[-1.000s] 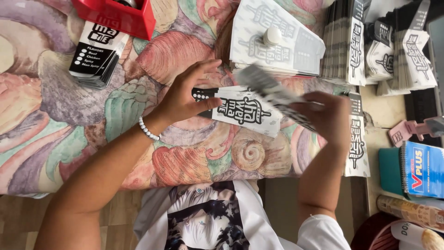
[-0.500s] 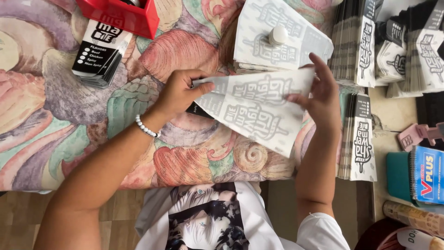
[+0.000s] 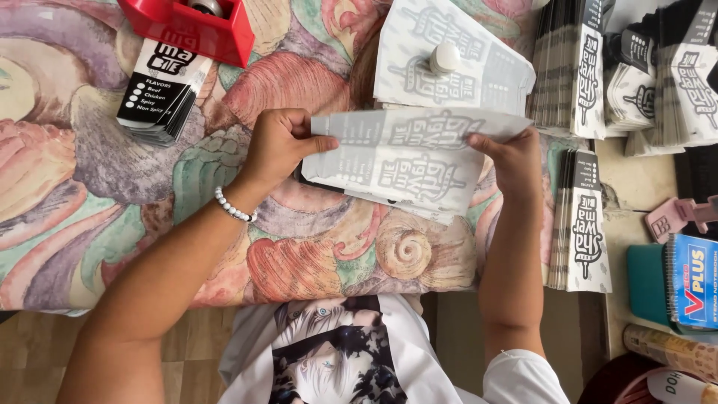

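Note:
My left hand (image 3: pixel 278 147) pinches the left edge of a flat white printed paper bag (image 3: pixel 407 158). My right hand (image 3: pixel 516 159) grips the same bag at its right edge, so it is held level above the patterned tablecloth (image 3: pixel 90 202). The bag shows its pale back side with faint grey print. A beaded white bracelet (image 3: pixel 233 209) circles my left wrist. Just beyond the held bag lies a pile of similar white bags (image 3: pixel 479 67) with a small white weight (image 3: pixel 446 57) on top.
A red tape dispenser (image 3: pixel 191 26) stands at the top left, over a stack of black-and-white printed sheets (image 3: pixel 161 93). Stacks of folded bags (image 3: pixel 580 217) line the right side. A spiral notebook (image 3: pixel 692 280) and a pink clip (image 3: pixel 677 215) lie far right.
The bag was turned over and unfolded from a small folded piece. It has since been raised and flattened between both hands, and my right hand has shifted to its right edge.

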